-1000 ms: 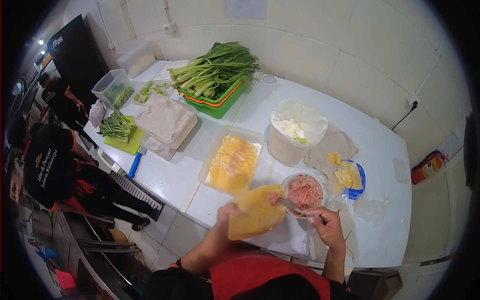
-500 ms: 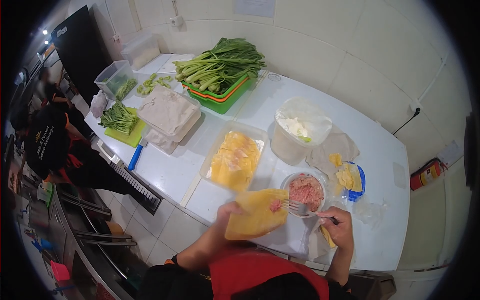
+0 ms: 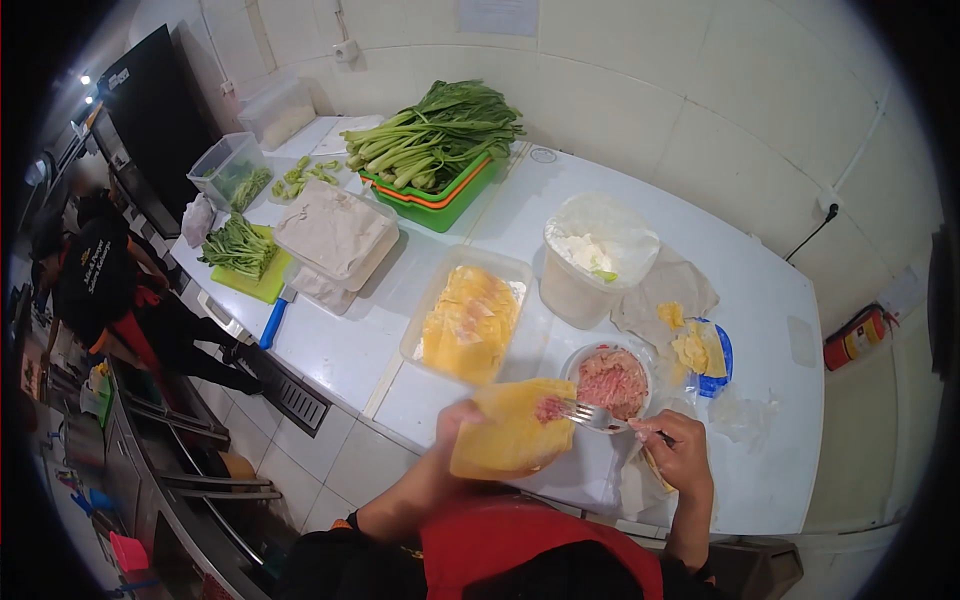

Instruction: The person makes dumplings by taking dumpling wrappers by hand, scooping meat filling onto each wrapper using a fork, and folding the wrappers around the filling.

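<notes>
My left hand (image 3: 457, 424) is closed on the left edge of a stack of yellow dough sheets (image 3: 505, 440), held above the table's front edge. A small lump of pink meat (image 3: 549, 408) lies on the top sheet near its right side. My right hand (image 3: 678, 450) grips the handle of a metal fork (image 3: 595, 415), whose tines touch the meat lump. Beyond the fork stands a round bowl of minced meat (image 3: 612, 384). A clear tub (image 3: 525, 278) of yellow folded pieces sits behind the sheets.
Behind are a lined white bucket (image 3: 580, 298), green baskets (image 3: 440, 217) of leafy greens and a cloth-covered container (image 3: 335, 232). A blue-handled knife (image 3: 274, 318) lies by a green board (image 3: 262, 285). Yellow scraps (image 3: 697, 352) are at right. Co-workers (image 3: 110, 280) stand at far left.
The fork has moved from over the bowl's near edge to the meat lump on the sheets, and its tines have shifted on it. A co-worker at left has changed stance.
</notes>
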The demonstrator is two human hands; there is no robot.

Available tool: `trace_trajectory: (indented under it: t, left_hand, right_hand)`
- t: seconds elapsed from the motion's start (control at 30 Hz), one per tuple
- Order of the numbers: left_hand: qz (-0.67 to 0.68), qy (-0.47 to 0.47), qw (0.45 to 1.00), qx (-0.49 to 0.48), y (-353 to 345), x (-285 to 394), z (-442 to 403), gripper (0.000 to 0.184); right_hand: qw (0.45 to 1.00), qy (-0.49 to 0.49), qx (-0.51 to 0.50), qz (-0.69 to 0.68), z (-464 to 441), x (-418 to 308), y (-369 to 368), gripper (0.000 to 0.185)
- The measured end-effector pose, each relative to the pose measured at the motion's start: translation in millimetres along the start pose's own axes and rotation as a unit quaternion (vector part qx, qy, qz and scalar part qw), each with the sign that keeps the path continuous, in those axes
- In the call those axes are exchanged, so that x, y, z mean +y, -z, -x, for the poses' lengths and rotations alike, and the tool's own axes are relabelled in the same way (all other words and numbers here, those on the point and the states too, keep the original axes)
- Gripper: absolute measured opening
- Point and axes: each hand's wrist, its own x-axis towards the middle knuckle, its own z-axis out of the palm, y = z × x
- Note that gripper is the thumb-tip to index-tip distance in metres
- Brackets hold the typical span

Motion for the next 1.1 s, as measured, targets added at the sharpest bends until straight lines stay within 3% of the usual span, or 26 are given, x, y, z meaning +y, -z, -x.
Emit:
trace_trajectory:
  t: [0.27,0.57,0.87,0.97,1.1]
  left_hand:
    - [0.036,-0.023,0.999,-0.030,18,-9,-18,0.074]
    - [0.062,-0.026,0.994,-0.090,18,-13,-23,0.074]
    - [0.063,-0.019,0.995,-0.074,12,-15,-26,0.075]
    - [0.066,-0.041,0.993,-0.088,9,-16,-30,0.077]
    - [0.068,-0.060,0.992,-0.092,2,-19,-31,0.080]
  right_hand:
    - [0.995,-0.013,0.092,-0.038,11,3,-11,0.013]
    - [0.994,0.019,0.094,0.043,7,9,-21,0.012]
    - [0.984,-0.081,0.157,0.022,16,24,-14,0.016]
    - [0.984,-0.154,0.051,0.069,19,29,-10,0.015]
    - [0.960,-0.169,-0.013,0.223,16,50,-31,0.011]
